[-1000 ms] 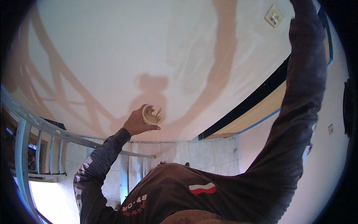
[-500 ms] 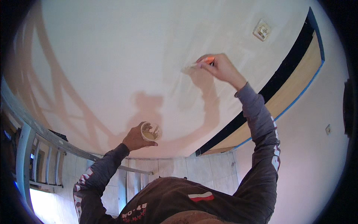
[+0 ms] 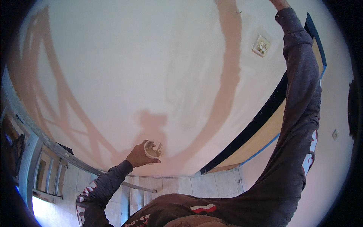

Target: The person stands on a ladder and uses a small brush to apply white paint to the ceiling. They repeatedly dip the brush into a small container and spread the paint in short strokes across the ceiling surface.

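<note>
White cup point(image 3: 160, 150) in curled left hand point(image 3: 138, 156)

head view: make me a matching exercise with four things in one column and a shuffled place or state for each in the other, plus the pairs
Things
1. cup
2. square wall fitting
3. tan panel
4. ladder-like metal frame

Places and states
a. at the picture's lower left
b. bordered by black and blue
c. gripped by the left hand
d. left of the raised right sleeve

Pairs: 1-c, 2-d, 3-b, 4-a
</note>
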Tool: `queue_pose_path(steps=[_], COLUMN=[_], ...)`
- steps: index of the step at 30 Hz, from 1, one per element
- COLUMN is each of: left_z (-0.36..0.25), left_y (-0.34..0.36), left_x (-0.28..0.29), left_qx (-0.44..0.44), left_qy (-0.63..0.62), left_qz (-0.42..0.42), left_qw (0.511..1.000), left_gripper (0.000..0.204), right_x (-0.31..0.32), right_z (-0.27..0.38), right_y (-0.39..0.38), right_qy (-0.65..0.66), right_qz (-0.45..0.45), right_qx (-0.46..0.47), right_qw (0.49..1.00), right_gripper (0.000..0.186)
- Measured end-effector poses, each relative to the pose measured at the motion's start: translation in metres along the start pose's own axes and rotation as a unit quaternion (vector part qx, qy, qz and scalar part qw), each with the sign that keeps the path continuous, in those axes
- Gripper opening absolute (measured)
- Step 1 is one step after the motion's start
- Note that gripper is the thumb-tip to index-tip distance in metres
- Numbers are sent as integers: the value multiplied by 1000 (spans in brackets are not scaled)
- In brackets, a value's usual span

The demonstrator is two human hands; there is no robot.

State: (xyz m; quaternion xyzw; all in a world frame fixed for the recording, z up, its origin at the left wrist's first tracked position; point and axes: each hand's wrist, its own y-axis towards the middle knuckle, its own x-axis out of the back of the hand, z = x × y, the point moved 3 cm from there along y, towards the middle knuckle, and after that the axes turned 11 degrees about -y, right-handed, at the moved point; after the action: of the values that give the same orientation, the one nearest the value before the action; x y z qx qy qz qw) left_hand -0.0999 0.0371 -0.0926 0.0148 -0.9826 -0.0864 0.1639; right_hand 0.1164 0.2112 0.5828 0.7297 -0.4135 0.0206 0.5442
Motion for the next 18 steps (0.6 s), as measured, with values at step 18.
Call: queue_pose_path(steps=[18], left_z=[2], left_y=[-5], left_x=[-2], left_qx=[9], left_qy=[-1], left_qz=[18], left_qw=[1000], left_gripper=[101], right_x=[-228], right_z=[180], right_y=[-236], right_qy=[127], right_qz=[365], right_qx=[30], right_qw=[922], right_gripper=[25])
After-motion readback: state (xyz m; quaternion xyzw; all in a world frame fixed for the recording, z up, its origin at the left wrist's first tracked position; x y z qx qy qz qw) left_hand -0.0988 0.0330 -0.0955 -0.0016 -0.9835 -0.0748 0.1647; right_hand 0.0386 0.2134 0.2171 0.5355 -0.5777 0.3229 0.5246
